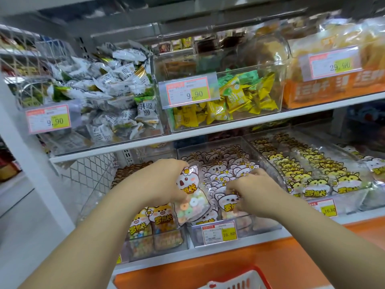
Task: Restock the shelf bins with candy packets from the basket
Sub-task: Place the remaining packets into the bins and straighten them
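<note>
Center frame: left hand (164, 180) grips a ring-candy packet (192, 205) over the clear bin (210, 143), right hand (258, 192) curls around its front packet (228, 207).

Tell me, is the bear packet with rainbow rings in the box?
Not quite. The left hand grips the clear bear-faced packet of coloured ring candies upright over the front of the clear plastic bin.

The setting is a retail shop. White metal shelf boards (229, 126) carry rows of clear plastic bins (239, 64) stocked with cartoon-printed candy packets (302, 171) and small yellow wrapped sweets (239, 98). Red-bordered price labels (188, 91) reading 9.90, 16.80 and 29.90 are fixed to the bin fronts. A red plastic shopping basket (253, 277) sits below.
</note>
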Available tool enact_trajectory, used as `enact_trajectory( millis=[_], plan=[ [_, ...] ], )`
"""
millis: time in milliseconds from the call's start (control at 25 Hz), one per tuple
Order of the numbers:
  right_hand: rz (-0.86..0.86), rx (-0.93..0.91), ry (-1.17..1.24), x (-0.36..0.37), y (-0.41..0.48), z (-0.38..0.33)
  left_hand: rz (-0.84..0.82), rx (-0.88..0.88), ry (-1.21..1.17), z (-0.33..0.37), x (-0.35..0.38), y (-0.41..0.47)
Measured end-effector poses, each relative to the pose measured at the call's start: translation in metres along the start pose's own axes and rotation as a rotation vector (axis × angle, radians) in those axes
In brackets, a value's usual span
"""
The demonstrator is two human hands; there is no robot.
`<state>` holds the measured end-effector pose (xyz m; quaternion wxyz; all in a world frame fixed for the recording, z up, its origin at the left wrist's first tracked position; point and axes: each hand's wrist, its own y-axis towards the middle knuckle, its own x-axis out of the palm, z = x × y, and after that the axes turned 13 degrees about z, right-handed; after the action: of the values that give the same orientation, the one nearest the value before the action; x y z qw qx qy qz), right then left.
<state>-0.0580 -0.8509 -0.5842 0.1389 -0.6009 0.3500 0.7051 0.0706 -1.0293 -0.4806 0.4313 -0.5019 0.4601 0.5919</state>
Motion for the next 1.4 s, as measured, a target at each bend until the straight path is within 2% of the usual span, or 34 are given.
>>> enact_trajectory(
  millis=[120, 280, 440, 520, 680, 880, 1080, 1200, 1320, 1400],
  plan=[
    [-0.04, -0.12, -0.09, 0.001, 0.008, -0.021, -0.031, -0.003, 0.004, 0.003, -0.001, 0.0],
    [-0.209, 0.011, -0.051, -0.006, 0.018, -0.002, -0.061, 0.032, 0.01, 0.005, 0.009, 0.001],
    [-0.178, -0.141, -0.204, 0.009, 0.015, -0.016, -0.096, 0.048, 0.015, 0.004, 0.022, 0.002],
    [-0.219, -0.155, -0.228, 0.015, 0.016, -0.018, -0.093, 0.043, 0.024, 0.007, 0.026, 0.002],
    [-0.346, -0.084, -0.116, 0.005, 0.017, -0.001, -0.087, 0.041, 0.005, 0.007, 0.028, 0.001],
    [-0.289, -0.126, -0.224, 0.011, 0.016, -0.002, -0.065, 0.037, 0.0, 0.005, 0.03, 0.001],
    [-0.324, -0.087, -0.154, 0.017, 0.009, -0.004, -0.087, 0.035, 0.005, 0.008, 0.027, -0.003],
    [-0.193, -0.036, 0.044, 0.011, -0.008, 0.001, -0.097, 0.039, 0.021, 0.01, 0.021, -0.008],
    [0.054, 0.092, 0.552, -0.02, -0.025, 0.002, -0.07, 0.102, 0.006, 0.019, 0.022, -0.008],
    [0.047, 0.14, 0.829, -0.037, -0.038, -0.006, -0.035, 0.165, -0.041, 0.034, 0.025, -0.007]
  ],
)
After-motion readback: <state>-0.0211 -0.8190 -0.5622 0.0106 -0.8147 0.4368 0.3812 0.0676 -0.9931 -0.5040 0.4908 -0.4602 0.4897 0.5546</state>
